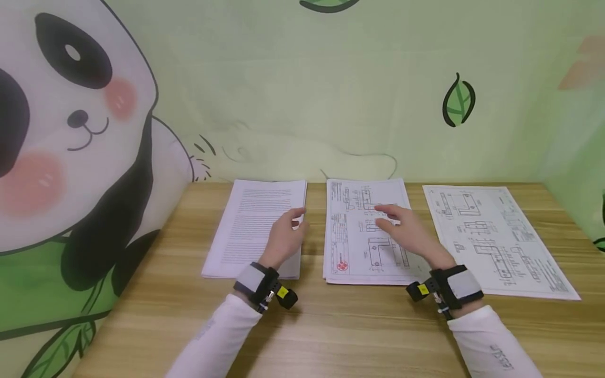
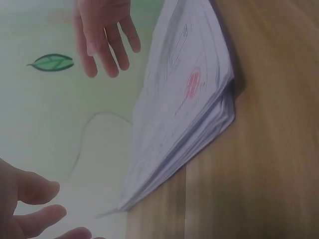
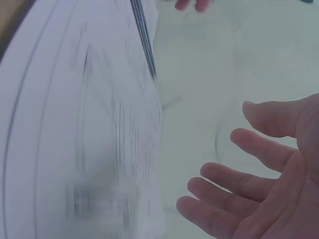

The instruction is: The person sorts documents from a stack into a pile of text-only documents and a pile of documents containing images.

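Three lots of paper lie side by side on a wooden table. My left hand (image 1: 287, 236) hovers over the right edge of the stack of text pages (image 1: 255, 226), its fingers loosely bent and holding nothing. Over the middle stack of technical drawings (image 1: 350, 231), which bears a red round stamp, is my right hand (image 1: 410, 231). Its thumb and fingers are spread apart with nothing between them, as the right hand (image 3: 269, 184) in the right wrist view also shows. Further right lies another drawing sheet (image 1: 496, 236), partly behind the right wrist.
Bare wood of the table (image 1: 340, 331) shows in front of the papers. Behind stands a green backdrop (image 1: 283, 105) with a printed panda (image 1: 80, 115) at the left. Each wrist wears a strap with a small black camera (image 1: 287, 298).
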The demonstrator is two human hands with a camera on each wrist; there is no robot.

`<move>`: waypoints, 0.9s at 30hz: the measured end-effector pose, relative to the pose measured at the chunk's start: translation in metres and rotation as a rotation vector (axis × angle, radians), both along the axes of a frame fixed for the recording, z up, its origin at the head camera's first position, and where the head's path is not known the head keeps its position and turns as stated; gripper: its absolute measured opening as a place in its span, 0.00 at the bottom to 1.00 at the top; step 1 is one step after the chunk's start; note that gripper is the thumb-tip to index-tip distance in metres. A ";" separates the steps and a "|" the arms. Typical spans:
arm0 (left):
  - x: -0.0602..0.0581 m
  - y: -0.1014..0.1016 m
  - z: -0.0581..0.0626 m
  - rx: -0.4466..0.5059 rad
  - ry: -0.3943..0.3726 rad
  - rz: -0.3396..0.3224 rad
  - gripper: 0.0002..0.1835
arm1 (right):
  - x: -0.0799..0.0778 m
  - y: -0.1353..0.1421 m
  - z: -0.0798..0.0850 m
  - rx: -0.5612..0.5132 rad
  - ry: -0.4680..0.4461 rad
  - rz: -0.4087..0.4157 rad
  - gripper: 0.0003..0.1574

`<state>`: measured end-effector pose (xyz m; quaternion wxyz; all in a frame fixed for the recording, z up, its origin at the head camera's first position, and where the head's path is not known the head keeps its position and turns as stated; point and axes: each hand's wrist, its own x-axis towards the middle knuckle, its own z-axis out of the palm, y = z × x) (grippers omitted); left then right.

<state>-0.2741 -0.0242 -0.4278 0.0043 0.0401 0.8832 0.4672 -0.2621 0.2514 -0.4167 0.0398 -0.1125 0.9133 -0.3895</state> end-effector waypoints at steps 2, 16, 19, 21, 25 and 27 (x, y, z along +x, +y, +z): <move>0.005 0.011 -0.001 0.008 -0.018 -0.031 0.23 | 0.004 0.020 0.000 0.017 -0.002 -0.030 0.32; 0.024 0.074 -0.010 0.069 -0.164 -0.165 0.22 | 0.022 0.142 -0.010 0.214 -0.075 -0.234 0.42; 0.028 0.091 -0.010 0.086 -0.192 -0.187 0.22 | 0.027 0.165 -0.012 0.213 -0.128 -0.280 0.45; 0.031 0.102 -0.010 0.101 -0.208 -0.195 0.22 | 0.030 0.178 -0.013 0.197 -0.171 -0.315 0.47; 0.035 0.124 -0.011 0.151 -0.229 -0.209 0.21 | 0.036 0.199 -0.013 0.138 -0.273 -0.395 0.51; 0.038 0.136 -0.010 0.189 -0.243 -0.221 0.20 | 0.039 0.206 -0.013 0.112 -0.307 -0.438 0.52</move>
